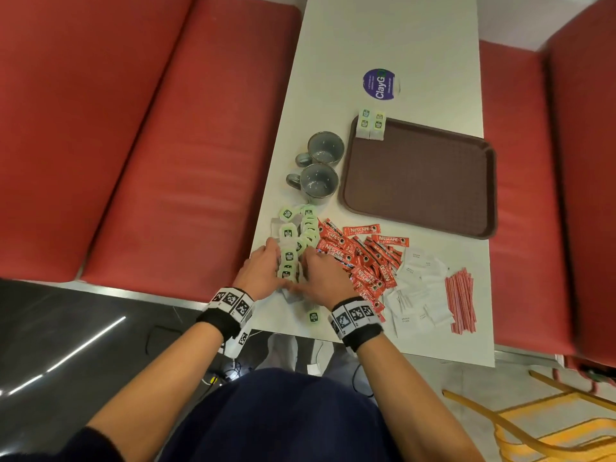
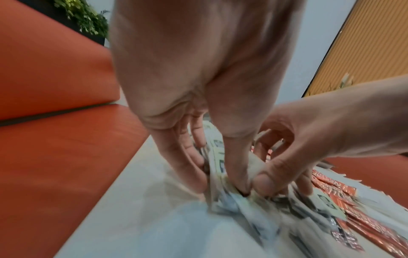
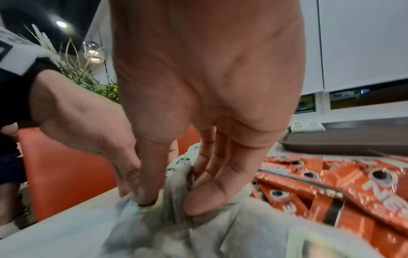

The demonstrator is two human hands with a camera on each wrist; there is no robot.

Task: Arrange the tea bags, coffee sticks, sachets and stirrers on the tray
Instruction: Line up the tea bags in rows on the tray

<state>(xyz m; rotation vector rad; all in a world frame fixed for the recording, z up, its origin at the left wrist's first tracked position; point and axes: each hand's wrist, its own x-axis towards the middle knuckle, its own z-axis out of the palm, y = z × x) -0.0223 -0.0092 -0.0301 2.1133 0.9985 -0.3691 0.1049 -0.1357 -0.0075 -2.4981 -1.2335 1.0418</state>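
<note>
A loose heap of green-tagged tea bags [image 1: 308, 228] lies at the table's near left. My left hand [image 1: 266, 261] and right hand [image 1: 311, 261] meet over its near end, and each pinches a bunch of tea bags [image 2: 217, 162] between thumb and fingers. In the right wrist view that bunch [image 3: 178, 176] stands on edge between the thumb and fingers of the right hand [image 3: 174, 200]. Red coffee sticks [image 1: 363, 258], white sachets [image 1: 416, 288] and striped stirrers [image 1: 461, 303] lie to the right. The brown tray [image 1: 420, 181] holds two short stacks of tea bags [image 1: 371, 123] in its far left corner.
Two grey mugs [image 1: 320, 168] stand left of the tray. One tea bag [image 1: 313, 316] lies alone near the table's front edge. A round purple sticker [image 1: 380, 84] lies beyond the tray. Red benches [image 1: 150, 145] flank the narrow white table [image 1: 383, 35].
</note>
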